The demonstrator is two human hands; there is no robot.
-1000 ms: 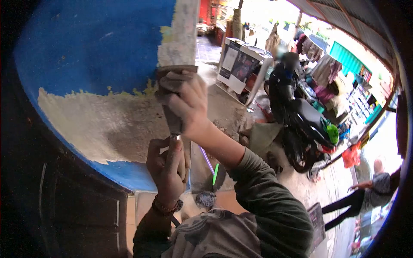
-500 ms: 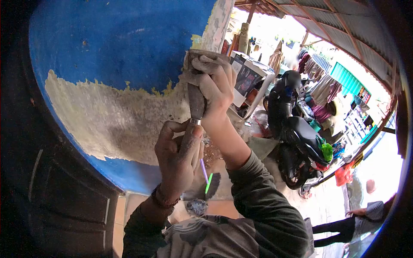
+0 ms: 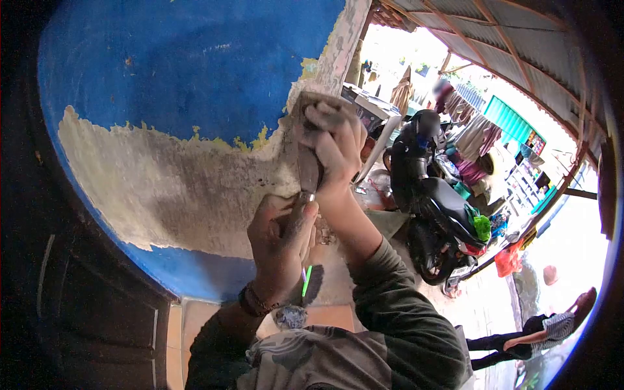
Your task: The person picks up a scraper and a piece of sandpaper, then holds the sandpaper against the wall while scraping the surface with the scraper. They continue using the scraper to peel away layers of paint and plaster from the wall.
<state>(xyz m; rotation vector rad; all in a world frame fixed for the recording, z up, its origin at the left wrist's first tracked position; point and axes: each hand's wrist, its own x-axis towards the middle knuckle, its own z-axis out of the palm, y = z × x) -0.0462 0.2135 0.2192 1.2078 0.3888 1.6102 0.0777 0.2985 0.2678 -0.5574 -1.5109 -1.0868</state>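
Note:
A scraper with a wide metal blade point(image 3: 309, 170) is held in both my hands against the wall edge. My left hand point(image 3: 281, 237) is closed round its handle, near the metal collar. Higher up, my right hand point(image 3: 335, 140) has its fingers bent and pressed on the broad part of the blade. The blade's upper edge lies near the wall's corner. Blue paint point(image 3: 195, 71) covers much of the wall, and a bare grey-beige patch point(image 3: 188, 179) with ragged yellowish edges runs below it.
A dark door point(image 3: 84, 299) stands at left. Below my hands are a green-handled brush point(image 3: 307, 281) and a crumpled grey bundle point(image 3: 291, 317). A motorcycle point(image 3: 432, 201) is parked at right, near hanging clothes point(image 3: 478, 136). Another person point(image 3: 543, 333) is at lower right.
The scraper and both hands have moved slightly down along the wall edge, and the view has shifted a little. The other person at lower right has changed posture.

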